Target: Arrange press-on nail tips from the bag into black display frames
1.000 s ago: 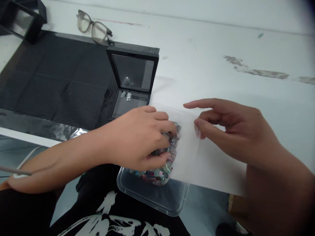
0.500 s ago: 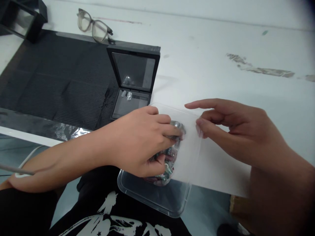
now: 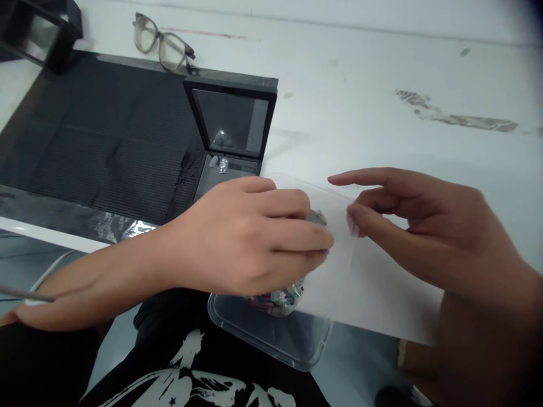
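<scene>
A clear plastic box (image 3: 267, 342) rests at the table's front edge, its near part jutting out over my lap. Inside lies a heap of shiny, decorated pieces that look like false nails (image 3: 283, 299), largely covered by my left hand (image 3: 258, 234). That hand is closed above the heap, fingers bent and thumb hidden, so what it pinches does not show. My right hand (image 3: 407, 217) grips the box's right rim between thumb and bent fingers, the index finger stretched out. Behind the left hand stands an open black case (image 3: 231, 85) holding two small pale false nails (image 3: 223, 165).
A black ribbed mat (image 3: 97, 135) covers the table's left side. Eyeglasses (image 3: 172, 52) lie along its far edge, and a black box-like object (image 3: 63, 34) stands at the far left corner. Worn marks (image 3: 475, 121) show on the white table at right.
My left hand has turned and shifted a little right, its thumb now out of sight and its fingers more curled. My right hand and the box have moved slightly right.
</scene>
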The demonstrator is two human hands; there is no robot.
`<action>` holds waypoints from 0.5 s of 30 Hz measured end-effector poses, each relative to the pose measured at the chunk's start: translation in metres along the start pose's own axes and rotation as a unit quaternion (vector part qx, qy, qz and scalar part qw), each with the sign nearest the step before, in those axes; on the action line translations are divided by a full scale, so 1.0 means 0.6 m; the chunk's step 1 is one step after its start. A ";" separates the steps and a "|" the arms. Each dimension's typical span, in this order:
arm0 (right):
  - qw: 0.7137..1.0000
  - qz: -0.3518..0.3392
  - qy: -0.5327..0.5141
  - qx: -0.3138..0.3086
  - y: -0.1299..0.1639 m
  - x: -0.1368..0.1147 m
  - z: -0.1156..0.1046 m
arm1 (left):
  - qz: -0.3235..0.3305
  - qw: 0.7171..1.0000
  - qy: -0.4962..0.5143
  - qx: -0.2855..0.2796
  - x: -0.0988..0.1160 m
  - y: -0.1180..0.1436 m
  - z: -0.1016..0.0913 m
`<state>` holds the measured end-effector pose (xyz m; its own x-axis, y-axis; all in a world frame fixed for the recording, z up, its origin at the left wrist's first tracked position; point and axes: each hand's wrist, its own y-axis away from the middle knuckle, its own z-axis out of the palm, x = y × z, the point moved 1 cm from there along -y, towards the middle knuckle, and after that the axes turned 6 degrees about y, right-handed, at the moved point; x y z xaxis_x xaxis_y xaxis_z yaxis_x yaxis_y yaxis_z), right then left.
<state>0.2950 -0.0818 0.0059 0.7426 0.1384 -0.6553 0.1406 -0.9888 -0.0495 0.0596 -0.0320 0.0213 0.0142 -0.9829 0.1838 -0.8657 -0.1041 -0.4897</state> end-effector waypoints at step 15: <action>1.000 -0.004 0.021 0.021 0.005 0.000 -0.008 | 0.016 0.995 0.070 0.075 -0.004 -0.007 -0.017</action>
<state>0.2989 -0.0846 0.0094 0.7679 0.1478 -0.6233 0.1200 -0.9890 -0.0866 0.0579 -0.0275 0.0313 -0.0906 -0.9563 0.2781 -0.7797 -0.1056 -0.6172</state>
